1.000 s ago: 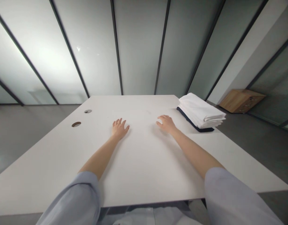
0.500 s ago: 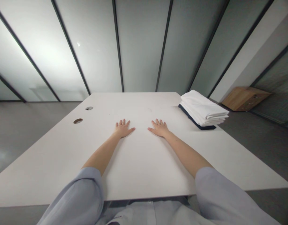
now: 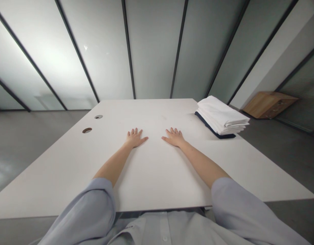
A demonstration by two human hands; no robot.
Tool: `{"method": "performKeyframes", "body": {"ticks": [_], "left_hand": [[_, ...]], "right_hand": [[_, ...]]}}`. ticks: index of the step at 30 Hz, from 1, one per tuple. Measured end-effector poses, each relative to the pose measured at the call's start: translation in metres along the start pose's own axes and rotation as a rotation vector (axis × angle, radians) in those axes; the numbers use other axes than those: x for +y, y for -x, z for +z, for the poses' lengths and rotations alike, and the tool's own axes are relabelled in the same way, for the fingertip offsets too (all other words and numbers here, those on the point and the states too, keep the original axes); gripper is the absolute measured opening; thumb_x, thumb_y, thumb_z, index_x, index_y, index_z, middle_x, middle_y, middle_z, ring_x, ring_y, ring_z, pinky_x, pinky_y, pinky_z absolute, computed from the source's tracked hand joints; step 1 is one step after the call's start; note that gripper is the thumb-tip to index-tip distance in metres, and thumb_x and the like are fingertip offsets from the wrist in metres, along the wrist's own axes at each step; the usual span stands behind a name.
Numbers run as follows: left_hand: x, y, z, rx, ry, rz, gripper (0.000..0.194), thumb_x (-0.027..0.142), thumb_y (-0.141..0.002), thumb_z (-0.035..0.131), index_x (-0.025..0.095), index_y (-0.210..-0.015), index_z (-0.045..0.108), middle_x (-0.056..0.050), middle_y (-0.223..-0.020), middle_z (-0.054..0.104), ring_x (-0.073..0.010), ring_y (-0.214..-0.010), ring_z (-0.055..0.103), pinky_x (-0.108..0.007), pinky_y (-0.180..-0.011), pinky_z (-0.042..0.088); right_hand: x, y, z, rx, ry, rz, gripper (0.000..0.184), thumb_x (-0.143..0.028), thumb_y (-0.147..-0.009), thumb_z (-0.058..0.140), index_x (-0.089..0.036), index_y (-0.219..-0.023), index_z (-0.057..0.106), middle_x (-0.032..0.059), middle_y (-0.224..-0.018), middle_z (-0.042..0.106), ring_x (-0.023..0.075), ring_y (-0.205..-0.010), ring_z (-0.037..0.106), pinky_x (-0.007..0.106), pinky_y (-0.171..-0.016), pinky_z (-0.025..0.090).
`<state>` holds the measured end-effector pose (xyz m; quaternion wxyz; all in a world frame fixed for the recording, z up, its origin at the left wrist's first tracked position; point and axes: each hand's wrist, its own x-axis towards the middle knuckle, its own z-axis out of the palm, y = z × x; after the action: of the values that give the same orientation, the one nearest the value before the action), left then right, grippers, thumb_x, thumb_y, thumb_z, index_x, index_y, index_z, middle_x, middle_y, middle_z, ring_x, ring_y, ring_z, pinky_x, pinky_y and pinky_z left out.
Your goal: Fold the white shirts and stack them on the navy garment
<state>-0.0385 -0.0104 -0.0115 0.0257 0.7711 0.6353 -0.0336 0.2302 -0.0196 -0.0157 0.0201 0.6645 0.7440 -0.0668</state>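
Observation:
My left hand [image 3: 135, 138] lies palm down on the white table [image 3: 157, 177], fingers spread, holding nothing. My right hand [image 3: 174, 137] lies flat beside it a short way to the right, fingers also spread and empty. A stack of folded white cloths [image 3: 221, 118] on a dark folded piece sits at the table's far right edge, well beyond my right hand and untouched.
Two round cable holes [image 3: 87, 130] are set in the table at the far left. Frosted glass panels with dark frames stand behind the table. A wooden cabinet [image 3: 270, 104] stands on the grey floor at the right.
My right hand has slid left, away from the cloth stack, and flattened with fingers spread. My left hand has also spread flat. Both now rest side by side.

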Motion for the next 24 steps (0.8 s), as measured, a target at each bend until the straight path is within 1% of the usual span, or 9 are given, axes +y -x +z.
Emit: {"method": "performKeyframes", "body": {"ticks": [10, 15, 24], "left_hand": [[0.0009, 0.0014, -0.0002, 0.003, 0.024, -0.008, 0.092, 0.081, -0.081, 0.014, 0.024, -0.154, 0.019, -0.012, -0.16, 0.013, -0.036, -0.145, 0.012, -0.053, -0.114, 0.015], [-0.0012, -0.0012, 0.0025, 0.004, 0.034, -0.01, 0.093, 0.081, -0.08, 0.014, 0.024, -0.153, 0.02, -0.012, -0.16, 0.012, -0.0355, -0.146, 0.011, -0.053, -0.115, 0.014], [-0.0022, -0.0017, 0.0034, 0.004, 0.024, -0.007, 0.093, 0.082, -0.08, 0.013, 0.025, -0.154, 0.019, -0.011, -0.16, 0.012, -0.0353, -0.146, 0.011, -0.053, -0.115, 0.015]], "right_hand": [[0.001, -0.0003, 0.0016, 0.008, -0.009, -0.009, 0.092, -0.081, -0.082, 0.016, -0.023, -0.153, 0.02, 0.0137, -0.16, 0.012, 0.0392, -0.144, 0.01, 0.056, -0.112, 0.01], [-0.0005, 0.0009, -0.0003, 0.01, -0.012, -0.013, 0.09, -0.079, -0.083, 0.018, -0.022, -0.153, 0.021, 0.0149, -0.159, 0.013, 0.0391, -0.144, 0.012, 0.056, -0.112, 0.01], [0.0013, -0.0015, 0.003, 0.033, -0.017, -0.019, 0.09, -0.08, -0.083, 0.019, -0.022, -0.152, 0.024, 0.0156, -0.159, 0.015, 0.0397, -0.143, 0.013, 0.057, -0.112, 0.011]]}}
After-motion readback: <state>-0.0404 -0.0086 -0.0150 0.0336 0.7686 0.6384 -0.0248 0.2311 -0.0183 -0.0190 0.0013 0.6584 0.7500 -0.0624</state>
